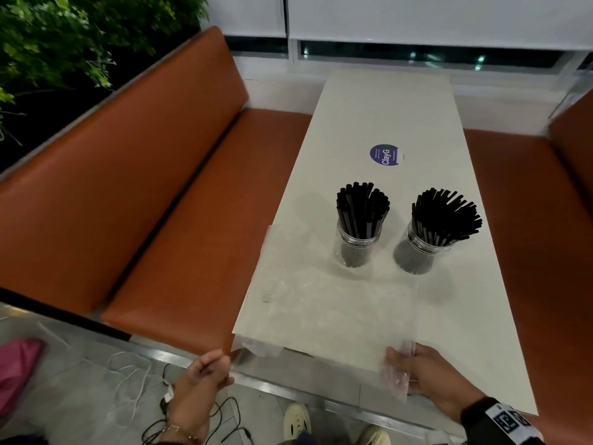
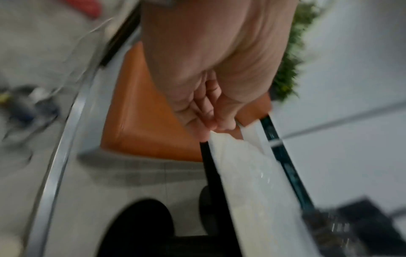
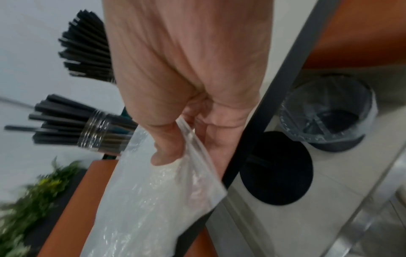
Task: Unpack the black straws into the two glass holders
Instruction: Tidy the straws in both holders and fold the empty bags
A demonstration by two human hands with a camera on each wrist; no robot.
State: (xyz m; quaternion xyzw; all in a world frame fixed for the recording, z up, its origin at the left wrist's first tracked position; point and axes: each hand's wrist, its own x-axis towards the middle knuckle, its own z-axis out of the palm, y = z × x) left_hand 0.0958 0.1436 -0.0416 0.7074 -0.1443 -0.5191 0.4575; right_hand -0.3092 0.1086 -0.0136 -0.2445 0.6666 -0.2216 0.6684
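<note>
Two glass holders stand side by side on the white table (image 1: 385, 107). The left holder (image 1: 356, 248) and the right holder (image 1: 417, 255) are each packed with upright black straws (image 1: 362, 207). An empty clear plastic bag (image 1: 321, 300) lies flat on the table in front of them, reaching over the near edge. My left hand (image 1: 224, 364) pinches its left corner (image 2: 246, 165) at the table's near-left corner. My right hand (image 1: 401, 369) pinches the bag's right end (image 3: 153, 200) between thumb and fingers. In the right wrist view, a holder (image 3: 94, 132) of straws shows behind the hand.
Orange benches (image 1: 160, 187) flank the table on both sides. A round purple sticker (image 1: 385, 154) sits beyond the holders. A lined waste bin (image 3: 329, 118) stands on the floor by the table's black base (image 3: 276, 168). Cables (image 1: 134, 380) trail on the floor at left.
</note>
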